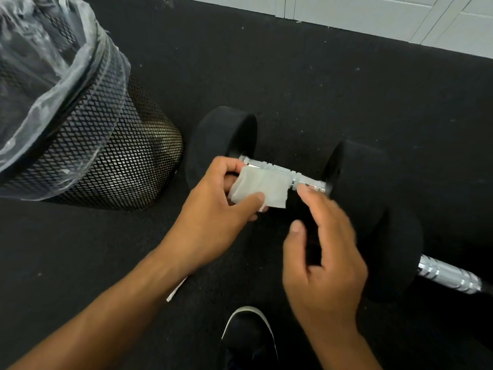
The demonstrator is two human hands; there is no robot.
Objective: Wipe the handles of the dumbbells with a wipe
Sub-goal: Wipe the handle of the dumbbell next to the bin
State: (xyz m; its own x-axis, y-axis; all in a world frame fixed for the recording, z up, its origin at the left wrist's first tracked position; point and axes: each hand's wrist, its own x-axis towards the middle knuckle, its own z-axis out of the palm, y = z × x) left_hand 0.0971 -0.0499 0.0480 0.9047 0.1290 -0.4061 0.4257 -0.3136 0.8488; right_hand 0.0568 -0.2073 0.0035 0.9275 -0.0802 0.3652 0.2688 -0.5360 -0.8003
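Observation:
A black dumbbell [221, 137] lies on the dark floor, its chrome handle [306, 180] running between two round weights. My left hand [213, 209] holds a white wipe [262, 186] pressed against the left half of that handle, thumb on the wipe's front. My right hand [325, 252] hovers just right of the wipe with fingers spread and nothing in it, a fingertip close to the handle's right end. A second dumbbell's chrome handle [448, 276] shows at the lower right, behind the near weight.
A black mesh bin [106, 156] with a clear plastic liner stands at the left, close to the dumbbell. A white paper scrap [174, 291] lies on the floor under my left forearm. My shoe [248, 335] is at the bottom. Pale tiles [400, 17] border the mat at the top right.

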